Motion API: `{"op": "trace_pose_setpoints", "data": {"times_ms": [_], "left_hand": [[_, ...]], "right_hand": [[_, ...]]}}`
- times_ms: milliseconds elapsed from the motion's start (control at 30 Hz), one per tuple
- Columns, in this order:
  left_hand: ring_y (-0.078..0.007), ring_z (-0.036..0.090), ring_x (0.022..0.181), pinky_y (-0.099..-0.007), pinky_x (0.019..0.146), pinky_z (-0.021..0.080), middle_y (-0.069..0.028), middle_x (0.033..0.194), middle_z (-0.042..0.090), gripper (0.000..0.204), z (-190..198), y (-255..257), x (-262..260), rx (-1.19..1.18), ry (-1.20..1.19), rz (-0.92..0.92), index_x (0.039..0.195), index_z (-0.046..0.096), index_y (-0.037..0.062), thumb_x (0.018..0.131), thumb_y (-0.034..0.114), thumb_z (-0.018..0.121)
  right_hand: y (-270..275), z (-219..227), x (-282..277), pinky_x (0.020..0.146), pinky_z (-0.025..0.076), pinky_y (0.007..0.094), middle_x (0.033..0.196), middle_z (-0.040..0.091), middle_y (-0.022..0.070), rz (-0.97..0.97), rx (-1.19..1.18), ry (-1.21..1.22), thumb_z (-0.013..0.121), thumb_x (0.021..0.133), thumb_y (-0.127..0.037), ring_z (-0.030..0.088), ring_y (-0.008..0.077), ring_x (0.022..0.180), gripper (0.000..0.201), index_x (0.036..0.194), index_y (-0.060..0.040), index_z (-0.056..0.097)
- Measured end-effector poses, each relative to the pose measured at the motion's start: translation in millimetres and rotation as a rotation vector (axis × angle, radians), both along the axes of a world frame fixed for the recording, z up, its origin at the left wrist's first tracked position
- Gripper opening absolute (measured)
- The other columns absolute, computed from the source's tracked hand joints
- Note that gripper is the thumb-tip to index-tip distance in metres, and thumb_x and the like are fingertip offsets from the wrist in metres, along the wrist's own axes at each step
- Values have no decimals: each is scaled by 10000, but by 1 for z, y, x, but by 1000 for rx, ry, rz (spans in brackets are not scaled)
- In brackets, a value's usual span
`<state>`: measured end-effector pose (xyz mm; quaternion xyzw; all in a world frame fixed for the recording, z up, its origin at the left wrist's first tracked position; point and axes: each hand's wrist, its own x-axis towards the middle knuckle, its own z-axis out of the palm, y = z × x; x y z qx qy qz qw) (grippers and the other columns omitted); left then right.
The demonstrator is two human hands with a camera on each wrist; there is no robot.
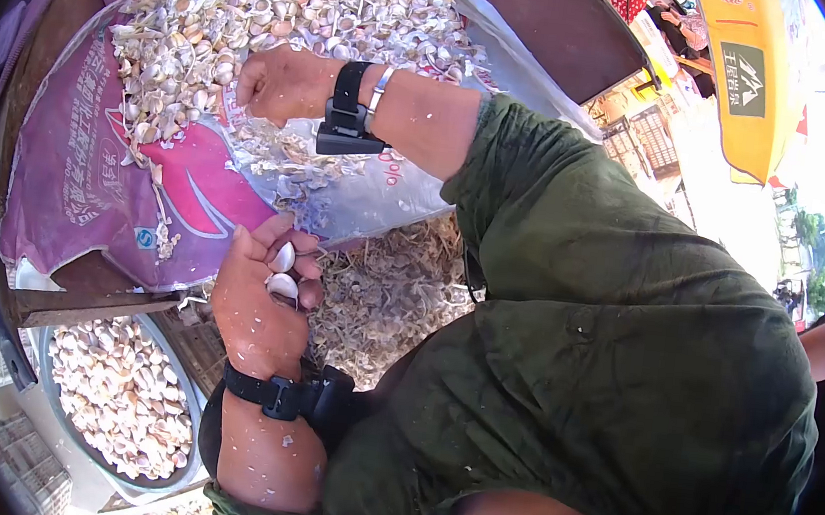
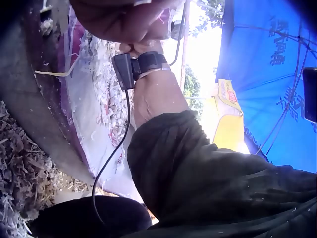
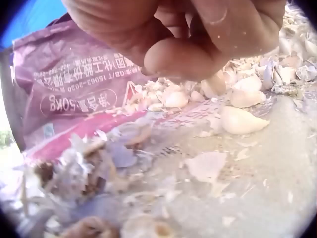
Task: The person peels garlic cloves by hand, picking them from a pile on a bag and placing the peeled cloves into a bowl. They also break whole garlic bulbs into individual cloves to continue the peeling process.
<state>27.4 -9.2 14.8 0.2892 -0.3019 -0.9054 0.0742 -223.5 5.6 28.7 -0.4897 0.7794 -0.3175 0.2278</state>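
My left hand (image 1: 263, 292) is palm up at the front edge of the garlic-covered sacking, its fingers curled round two pale garlic cloves (image 1: 282, 272). Over the heap of garlic (image 1: 288, 3) is my right hand (image 1: 290, 86), knuckles up at the near side of the pile. In the right wrist view its thumb and fingers (image 3: 181, 59) are curled together, and no clove shows between them. Loose cloves (image 3: 242, 120) and bits of papery skin lie just below those fingertips. In the left wrist view, part of a hand fills the top and hides what it holds.
A round tub (image 1: 191, 405) full of cloves stands at lower left. Purple printed sacking (image 1: 66, 161) covers the work surface, with dry skins (image 1: 388, 295) heaped below its edge. A brown panel (image 1: 557, 26) rises beyond the pile. A cable (image 2: 111, 158) runs from the right wrist band.
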Motion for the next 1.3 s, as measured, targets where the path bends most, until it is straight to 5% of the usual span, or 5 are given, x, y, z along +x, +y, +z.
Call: {"op": "trace_pose_setpoints", "data": {"times_ms": [833, 967, 1100, 1167, 1300], "left_hand": [[-142, 515, 653, -253, 477, 373, -64, 827, 560, 241, -8, -22, 2, -10, 250, 60, 961, 576, 25, 975, 249, 489], [-136, 522, 633, -250, 464, 373, -58, 818, 562, 230, -15, -18, -1, -68, 218, 21, 961, 579, 30, 972, 243, 492], [-132, 524, 623, -250, 451, 369, -53, 803, 554, 240, -11, -12, -6, -80, 168, 28, 946, 584, 29, 972, 247, 488], [-129, 519, 620, -246, 448, 360, -50, 801, 551, 236, -12, -11, -10, -69, 187, 30, 928, 585, 32, 968, 244, 491], [-126, 511, 612, -237, 450, 346, -49, 789, 549, 226, -6, 0, -16, -86, 122, 12, 903, 578, 49, 958, 255, 504]], "right_hand": [[157, -72, 80, 1039, 414, 409, 1248, 526, 200, 687, -195, 367, 660, 762, -55, 485, 350, 1220, 441, 1186, 13, 555], [178, -29, 80, 1011, 419, 433, 1191, 547, 201, 515, -17, 129, 655, 782, -96, 489, 344, 1203, 394, 1148, 26, 573], [168, -36, 38, 939, 446, 408, 1135, 587, 177, 440, 132, 1031, 638, 841, -167, 550, 332, 1088, 337, 1118, 22, 604], [160, -27, 40, 940, 449, 407, 1161, 596, 183, 481, 133, 226, 623, 876, -221, 562, 336, 1082, 339, 1124, 9, 615], [139, -25, -43, 994, 432, 395, 1202, 614, 182, -66, 42, 261, 571, 888, -410, 558, 340, 1146, 463, 1185, -60, 628]]}}
